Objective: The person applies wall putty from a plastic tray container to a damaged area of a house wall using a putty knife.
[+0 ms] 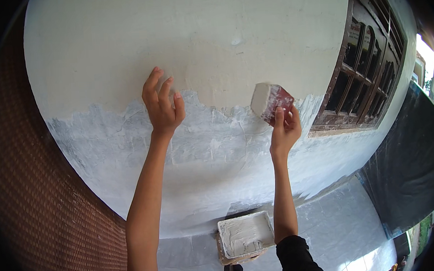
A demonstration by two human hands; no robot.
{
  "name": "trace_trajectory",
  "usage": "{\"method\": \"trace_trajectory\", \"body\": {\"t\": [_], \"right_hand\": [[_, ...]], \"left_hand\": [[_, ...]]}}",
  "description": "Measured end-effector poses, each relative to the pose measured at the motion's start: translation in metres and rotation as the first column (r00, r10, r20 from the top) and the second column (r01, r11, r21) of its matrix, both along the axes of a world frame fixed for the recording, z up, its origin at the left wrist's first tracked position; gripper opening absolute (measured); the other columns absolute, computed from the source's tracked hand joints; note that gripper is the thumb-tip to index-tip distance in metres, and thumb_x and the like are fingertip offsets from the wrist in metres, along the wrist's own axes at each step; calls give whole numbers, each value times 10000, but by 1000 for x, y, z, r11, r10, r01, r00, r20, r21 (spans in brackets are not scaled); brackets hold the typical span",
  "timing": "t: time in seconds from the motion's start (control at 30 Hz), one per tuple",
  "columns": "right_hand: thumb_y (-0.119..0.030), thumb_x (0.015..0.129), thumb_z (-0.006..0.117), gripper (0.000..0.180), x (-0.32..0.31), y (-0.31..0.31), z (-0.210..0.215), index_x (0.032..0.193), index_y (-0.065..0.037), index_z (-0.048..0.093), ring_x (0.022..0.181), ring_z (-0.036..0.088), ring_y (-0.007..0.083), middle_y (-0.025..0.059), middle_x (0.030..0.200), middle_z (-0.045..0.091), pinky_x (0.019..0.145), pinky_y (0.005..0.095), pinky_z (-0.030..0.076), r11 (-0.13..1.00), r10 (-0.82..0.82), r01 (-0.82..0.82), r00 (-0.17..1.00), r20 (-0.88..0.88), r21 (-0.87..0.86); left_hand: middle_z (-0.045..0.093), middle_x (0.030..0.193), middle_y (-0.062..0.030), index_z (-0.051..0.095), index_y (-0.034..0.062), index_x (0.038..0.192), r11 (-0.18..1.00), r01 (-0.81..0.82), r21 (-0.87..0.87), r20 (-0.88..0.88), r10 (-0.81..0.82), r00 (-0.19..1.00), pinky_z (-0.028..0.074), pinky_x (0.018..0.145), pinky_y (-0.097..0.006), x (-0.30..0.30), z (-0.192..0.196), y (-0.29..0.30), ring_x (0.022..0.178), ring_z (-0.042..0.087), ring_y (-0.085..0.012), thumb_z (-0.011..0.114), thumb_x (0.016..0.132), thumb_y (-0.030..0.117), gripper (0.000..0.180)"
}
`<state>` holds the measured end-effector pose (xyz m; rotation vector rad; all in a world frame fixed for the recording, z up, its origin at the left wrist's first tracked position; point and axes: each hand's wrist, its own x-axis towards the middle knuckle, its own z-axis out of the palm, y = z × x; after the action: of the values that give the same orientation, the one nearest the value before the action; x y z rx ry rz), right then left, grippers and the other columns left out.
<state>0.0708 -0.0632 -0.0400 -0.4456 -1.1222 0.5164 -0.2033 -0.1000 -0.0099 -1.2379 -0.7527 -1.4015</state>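
Our right hand (284, 129) pinched scraper (270, 101), blade aimed up-left at wall (221, 46); left hand (162, 109) fingers spread on wall; tray (246, 235) held white putty.

Soft, even daylight washes the wall (196, 47), brightest at the far right opening. No hard shadows. Heavy fisheye bending at the rim, dark vignette corners, centre sharp.

2 hands (163, 106), 1 scraper (270, 101), 1 putty tray (246, 234), 1 window (366, 62).
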Motion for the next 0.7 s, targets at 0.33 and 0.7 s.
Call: {"method": "trace_trajectory", "body": {"t": [0.33, 0.7], "right_hand": [[-101, 920, 615, 270, -3, 2, 11, 1127, 70, 580, 794, 629, 119, 106, 854, 674, 704, 242, 506, 985, -169, 163, 976, 139, 59], [-86, 920, 610, 233, 11, 4, 12, 1105, 56, 596, 784, 621, 97, 94, 860, 679, 693, 232, 510, 975, -217, 208, 968, 123, 85]], "left_hand": [[425, 1318, -181, 426, 61, 1218, 1000, -1, -29, -23, 0, 1000, 345, 1003, -449, -3, -2, -3, 1237, 422, -333, 465, 898, 123, 329], [448, 1298, -171, 459, 70, 1199, 997, 71, 21, -2, -71, 997, 369, 988, -452, -3, -3, 5, 1218, 447, -333, 488, 875, 137, 332]]}}
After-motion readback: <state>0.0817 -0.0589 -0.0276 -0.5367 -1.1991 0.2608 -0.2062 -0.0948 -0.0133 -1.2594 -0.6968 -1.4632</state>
